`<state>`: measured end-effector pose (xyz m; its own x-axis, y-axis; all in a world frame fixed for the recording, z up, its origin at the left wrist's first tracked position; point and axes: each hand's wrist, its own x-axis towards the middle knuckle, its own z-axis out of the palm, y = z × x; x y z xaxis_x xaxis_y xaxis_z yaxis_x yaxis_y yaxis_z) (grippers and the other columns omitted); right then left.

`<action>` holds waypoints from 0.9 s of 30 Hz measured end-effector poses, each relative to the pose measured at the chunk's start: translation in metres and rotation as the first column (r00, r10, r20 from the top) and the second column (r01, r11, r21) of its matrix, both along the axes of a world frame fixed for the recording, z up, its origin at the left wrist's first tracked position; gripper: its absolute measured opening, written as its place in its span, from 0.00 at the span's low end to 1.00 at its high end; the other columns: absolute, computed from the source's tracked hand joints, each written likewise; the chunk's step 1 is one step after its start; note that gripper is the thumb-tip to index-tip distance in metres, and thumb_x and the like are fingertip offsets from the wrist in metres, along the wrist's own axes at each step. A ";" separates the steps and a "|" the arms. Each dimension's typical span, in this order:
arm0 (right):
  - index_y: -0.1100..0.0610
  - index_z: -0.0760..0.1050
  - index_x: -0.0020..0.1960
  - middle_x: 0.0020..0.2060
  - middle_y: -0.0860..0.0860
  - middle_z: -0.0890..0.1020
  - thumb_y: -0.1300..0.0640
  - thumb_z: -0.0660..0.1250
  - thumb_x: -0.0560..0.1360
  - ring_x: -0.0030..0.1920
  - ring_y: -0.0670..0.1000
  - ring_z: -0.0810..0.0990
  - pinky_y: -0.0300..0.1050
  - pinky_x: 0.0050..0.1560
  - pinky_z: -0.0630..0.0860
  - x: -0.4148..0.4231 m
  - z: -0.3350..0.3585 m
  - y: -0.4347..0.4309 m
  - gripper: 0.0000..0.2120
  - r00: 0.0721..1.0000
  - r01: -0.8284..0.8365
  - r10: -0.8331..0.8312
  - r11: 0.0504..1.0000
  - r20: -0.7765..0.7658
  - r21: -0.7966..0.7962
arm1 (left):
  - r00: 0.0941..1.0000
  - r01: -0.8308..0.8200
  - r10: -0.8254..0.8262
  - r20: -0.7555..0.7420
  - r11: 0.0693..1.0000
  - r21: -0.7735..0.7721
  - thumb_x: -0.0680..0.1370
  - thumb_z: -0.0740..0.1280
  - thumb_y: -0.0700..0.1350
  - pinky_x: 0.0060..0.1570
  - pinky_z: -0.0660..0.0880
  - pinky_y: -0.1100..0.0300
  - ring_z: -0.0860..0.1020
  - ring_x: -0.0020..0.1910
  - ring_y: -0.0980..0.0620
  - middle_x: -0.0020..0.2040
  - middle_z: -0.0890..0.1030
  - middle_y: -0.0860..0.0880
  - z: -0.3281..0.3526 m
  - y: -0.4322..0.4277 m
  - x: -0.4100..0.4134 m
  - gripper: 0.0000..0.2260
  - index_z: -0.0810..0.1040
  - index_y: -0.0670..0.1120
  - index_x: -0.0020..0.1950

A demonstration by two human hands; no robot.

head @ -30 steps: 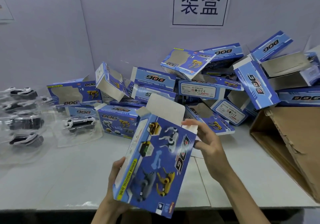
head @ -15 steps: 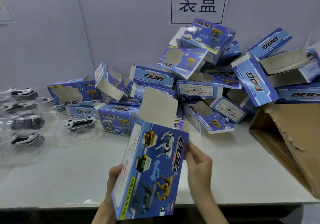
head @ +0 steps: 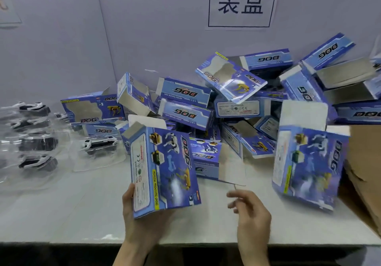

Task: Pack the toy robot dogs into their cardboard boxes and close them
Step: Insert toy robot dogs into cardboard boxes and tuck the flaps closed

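Presently the left hand (head: 132,224) grips an open box (head: 165,169) near the tabletop's (head: 61,204) front edge; the right hand (head: 253,218) hangs loose, empty. Held one-handed, the box could twist free.

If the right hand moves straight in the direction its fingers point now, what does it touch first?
Probably the held box in the left hand. The right hand, empty and blurred, points its fingers left towards that box's lower right edge. Depth is unclear, so it might pass in front.
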<state>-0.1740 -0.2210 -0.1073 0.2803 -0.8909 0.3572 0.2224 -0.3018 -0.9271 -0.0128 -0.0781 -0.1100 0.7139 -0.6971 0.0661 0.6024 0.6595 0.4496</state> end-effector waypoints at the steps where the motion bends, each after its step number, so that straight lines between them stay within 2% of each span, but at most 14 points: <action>1: 0.47 0.82 0.40 0.37 0.49 0.84 0.76 0.61 0.75 0.33 0.47 0.80 0.35 0.37 0.75 -0.005 -0.005 0.002 0.25 0.998 0.053 -0.053 0.999 0.026 -0.011 | 0.999 0.037 -0.036 0.024 0.999 -0.013 0.62 0.76 0.63 0.72 0.55 0.35 0.68 0.71 0.43 0.71 0.73 0.47 0.001 0.000 -0.001 0.41 0.72 0.53 0.73; 4: 0.46 0.81 0.40 0.34 0.49 0.82 0.68 0.63 0.74 0.32 0.48 0.79 0.36 0.36 0.74 -0.023 -0.008 0.006 0.18 0.968 0.239 -0.231 0.968 0.101 -0.080 | 0.996 0.070 -0.071 0.045 0.997 0.017 0.63 0.75 0.63 0.72 0.56 0.36 0.67 0.72 0.43 0.73 0.71 0.47 0.004 0.001 -0.005 0.40 0.71 0.53 0.73; 6: 0.45 0.80 0.41 0.36 0.47 0.82 0.61 0.63 0.72 0.35 0.48 0.79 0.38 0.38 0.75 -0.037 -0.006 0.006 0.13 0.921 0.380 -0.358 0.914 0.153 -0.146 | 0.996 0.067 -0.068 0.058 0.998 0.009 0.63 0.76 0.62 0.72 0.58 0.37 0.70 0.70 0.44 0.72 0.73 0.46 0.003 -0.001 -0.005 0.38 0.75 0.52 0.71; 9: 0.47 0.77 0.48 0.46 0.45 0.79 0.53 0.63 0.73 0.42 0.46 0.74 0.34 0.48 0.72 -0.071 -0.008 -0.009 0.06 0.840 0.540 -0.524 0.781 0.139 -0.315 | 0.996 0.039 -0.042 0.076 0.999 0.037 0.60 0.79 0.62 0.67 0.65 0.39 0.79 0.60 0.46 0.65 0.78 0.47 0.001 -0.002 -0.006 0.33 0.81 0.53 0.63; 12: 0.54 0.74 0.55 0.49 0.40 0.74 0.48 0.64 0.70 0.47 0.44 0.70 0.36 0.55 0.68 -0.098 -0.015 -0.024 0.16 0.731 0.651 -0.682 0.694 0.010 -0.308 | 0.998 0.045 -0.047 0.047 0.998 0.049 0.60 0.79 0.62 0.69 0.63 0.38 0.77 0.62 0.45 0.66 0.78 0.47 0.000 -0.001 -0.005 0.34 0.81 0.53 0.64; 13: 0.54 0.74 0.54 0.49 0.41 0.74 0.47 0.64 0.69 0.47 0.46 0.71 0.40 0.56 0.69 -0.102 -0.015 -0.027 0.17 0.710 0.673 -0.704 0.692 -0.036 -0.263 | 0.997 0.050 -0.053 0.052 0.998 0.048 0.61 0.78 0.63 0.69 0.63 0.37 0.77 0.62 0.45 0.66 0.78 0.47 0.000 0.000 -0.005 0.34 0.80 0.53 0.64; 14: 0.55 0.75 0.54 0.49 0.47 0.76 0.47 0.63 0.68 0.47 0.50 0.73 0.46 0.56 0.70 -0.103 -0.015 -0.031 0.18 0.699 0.674 -0.709 0.697 -0.094 -0.242 | 0.996 0.066 -0.068 0.049 0.997 0.038 0.61 0.78 0.63 0.68 0.63 0.36 0.77 0.63 0.44 0.66 0.77 0.46 0.001 0.000 -0.005 0.34 0.80 0.53 0.65; 15: 0.55 0.76 0.53 0.49 0.54 0.77 0.48 0.64 0.67 0.48 0.55 0.75 0.53 0.57 0.70 -0.105 -0.014 -0.038 0.18 0.695 0.654 -0.698 0.713 -0.171 -0.254 | 0.996 0.076 -0.078 0.046 0.997 0.027 0.61 0.78 0.63 0.69 0.62 0.35 0.76 0.63 0.44 0.67 0.77 0.46 0.000 0.000 -0.005 0.35 0.79 0.53 0.66; 17: 0.55 0.79 0.55 0.52 0.59 0.79 0.54 0.68 0.71 0.53 0.61 0.77 0.59 0.60 0.70 -0.107 -0.010 -0.058 0.13 0.681 0.549 -0.618 0.786 -0.393 -0.285 | 0.994 0.098 -0.098 0.042 0.995 0.003 0.61 0.78 0.62 0.70 0.60 0.36 0.75 0.65 0.44 0.68 0.76 0.46 0.002 0.000 -0.006 0.35 0.79 0.52 0.66; 19: 0.55 0.76 0.65 0.65 0.59 0.76 0.59 0.70 0.76 0.64 0.62 0.74 0.60 0.66 0.65 -0.105 -0.001 -0.084 0.18 0.659 0.331 -0.362 0.926 -0.659 -0.178 | 0.995 0.089 -0.089 0.040 0.996 0.013 0.62 0.79 0.61 0.71 0.60 0.36 0.74 0.65 0.43 0.67 0.76 0.45 0.004 -0.001 -0.008 0.34 0.79 0.52 0.66; 21: 0.51 0.65 0.76 0.76 0.54 0.67 0.54 0.65 0.80 0.73 0.59 0.67 0.56 0.71 0.60 -0.097 0.008 -0.102 0.25 0.527 0.130 -0.150 0.987 -0.836 -0.095 | 0.996 0.065 -0.067 0.050 0.997 0.049 0.66 0.75 0.61 0.67 0.66 0.37 0.77 0.61 0.44 0.64 0.78 0.45 0.005 -0.001 -0.009 0.29 0.80 0.51 0.64; 22: 0.50 0.60 0.78 0.78 0.52 0.63 0.51 0.63 0.81 0.74 0.58 0.65 0.54 0.72 0.59 -0.090 0.012 -0.110 0.27 0.448 0.067 -0.113 0.993 -0.887 -0.093 | 0.997 0.059 -0.063 0.053 0.996 0.067 0.67 0.73 0.61 0.64 0.70 0.40 0.79 0.58 0.44 0.62 0.80 0.45 0.005 -0.001 -0.009 0.27 0.81 0.51 0.63; 24: 0.49 0.56 0.80 0.79 0.49 0.60 0.48 0.58 0.82 0.76 0.55 0.62 0.50 0.73 0.59 -0.078 0.015 -0.119 0.28 0.318 -0.005 -0.141 0.989 -0.937 -0.151 | 0.997 0.054 -0.058 0.043 0.994 0.096 0.63 0.77 0.60 0.56 0.77 0.43 0.81 0.54 0.45 0.59 0.81 0.45 0.005 -0.001 -0.010 0.29 0.82 0.50 0.61; 27: 0.47 0.57 0.79 0.79 0.46 0.59 0.45 0.54 0.83 0.77 0.51 0.59 0.49 0.74 0.57 -0.071 0.012 -0.120 0.26 0.224 -0.045 -0.232 0.968 -0.947 -0.248 | 0.998 0.029 -0.033 0.050 0.995 0.097 0.56 0.82 0.60 0.51 0.80 0.44 0.82 0.52 0.45 0.58 0.81 0.44 0.006 0.000 -0.011 0.35 0.82 0.50 0.61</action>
